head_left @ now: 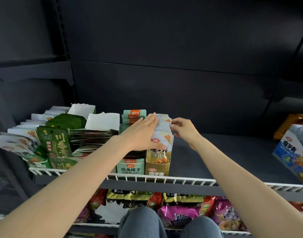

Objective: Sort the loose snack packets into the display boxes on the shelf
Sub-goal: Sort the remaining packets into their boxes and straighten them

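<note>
Squaring up a row of thin white-and-gold foil snack packets (162, 133) standing upright in a gold cardboard display box (156, 166) at the front of the dark grey shelf (224, 152), just behind its white wire rail (164, 178). Left hand (142, 133) lying flat with straight fingers across the packet tops and front face, pressing, gripping nothing. Right hand (183, 129) curling its fingers round the rear packets' right edges. Packets likely handling light, limp and slick, so pinching the sealed top edges and moving several together. Mint-green display box (131, 166) touching alongside.
</note>
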`<act>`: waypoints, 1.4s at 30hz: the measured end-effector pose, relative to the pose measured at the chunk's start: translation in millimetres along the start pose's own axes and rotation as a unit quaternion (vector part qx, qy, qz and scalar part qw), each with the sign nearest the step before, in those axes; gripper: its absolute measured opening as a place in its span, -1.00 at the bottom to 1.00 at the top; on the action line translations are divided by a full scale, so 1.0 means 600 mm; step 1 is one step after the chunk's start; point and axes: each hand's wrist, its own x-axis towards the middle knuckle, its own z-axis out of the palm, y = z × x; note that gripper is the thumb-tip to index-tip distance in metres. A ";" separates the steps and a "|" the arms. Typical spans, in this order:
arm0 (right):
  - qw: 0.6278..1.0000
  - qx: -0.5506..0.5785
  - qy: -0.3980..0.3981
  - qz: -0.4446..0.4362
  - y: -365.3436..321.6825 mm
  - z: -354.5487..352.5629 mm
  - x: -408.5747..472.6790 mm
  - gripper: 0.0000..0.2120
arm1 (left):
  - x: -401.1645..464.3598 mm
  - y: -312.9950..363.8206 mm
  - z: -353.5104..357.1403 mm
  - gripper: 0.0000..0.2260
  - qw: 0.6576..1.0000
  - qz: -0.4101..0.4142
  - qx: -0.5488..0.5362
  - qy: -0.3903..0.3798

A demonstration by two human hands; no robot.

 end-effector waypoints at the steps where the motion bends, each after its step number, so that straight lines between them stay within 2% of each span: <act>1: 1.000 -0.001 0.012 -0.010 0.001 0.002 0.004 -0.86 | -0.001 0.002 -0.001 -0.07 1.000 -0.002 -0.009 -0.001; 5: 0.999 -0.007 0.021 -0.038 0.010 0.003 0.013 -0.89 | -0.009 0.005 -0.004 -0.09 0.999 -0.008 -0.037 0.002; 10: 0.992 -0.054 0.030 -0.114 0.020 -0.003 0.009 -0.89 | -0.016 0.008 0.001 -0.09 0.998 -0.017 -0.057 0.013; 16: 0.990 -0.047 -0.004 -0.136 0.013 -0.002 0.013 -0.91 | -0.020 0.007 0.006 -0.12 0.998 -0.011 -0.058 0.035; 21: 0.991 -0.078 0.017 -0.109 0.006 0.005 0.020 -0.84 | -0.023 0.008 -0.004 -0.17 0.999 -0.012 -0.031 0.037; 26: 0.989 -0.094 -0.042 -0.111 -0.005 -0.004 0.018 -0.85 | -0.023 -0.004 -0.002 -0.19 0.999 -0.020 -0.035 0.027; 28: 0.988 -0.102 -0.043 -0.109 -0.009 -0.001 0.019 -0.85 | -0.022 -0.006 0.003 -0.17 0.998 -0.024 -0.040 0.029; 31: 0.991 -0.097 -0.030 -0.085 -0.011 0.003 0.026 -0.75 | -0.024 -0.003 0.006 -0.17 0.998 -0.023 -0.038 0.037; 36: 0.996 -0.029 -0.076 -0.037 -0.021 0.002 0.029 -0.87 | -0.028 -0.006 0.005 -0.13 0.999 -0.020 -0.022 0.037; 39: 0.992 -0.092 -0.054 -0.061 -0.024 0.002 0.028 -0.82 | -0.013 -0.015 0.005 -0.08 1.000 -0.016 0.007 0.025; 41: 0.981 -0.167 -0.034 -0.087 -0.025 0.000 0.020 -0.87 | -0.002 -0.019 -0.001 -0.04 0.999 -0.013 0.027 0.013; 42: 0.975 -0.193 -0.016 -0.108 -0.025 -0.001 0.015 -0.79 | 0.002 -0.020 -0.005 -0.03 0.999 -0.013 0.031 0.007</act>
